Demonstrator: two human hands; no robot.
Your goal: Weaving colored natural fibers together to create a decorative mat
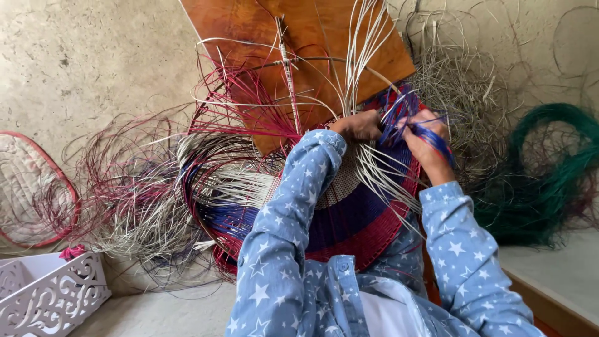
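Just above the middle of the frame, the left hand pressed down on the upper edge of the woven basket, its grip curled around pale strands that fanned out from the weave; how tightly it closed could not be told. Just to its right, the right hand was clenched on a bundle of blue strands, pinched between thumb and fingers at the basket's rim. The basket, banded in cream, blue and red, lay in the centre of the frame against a wooden board. Loose red strands spread to the left, a green coil lay at the right, and a white box stood at lower left.
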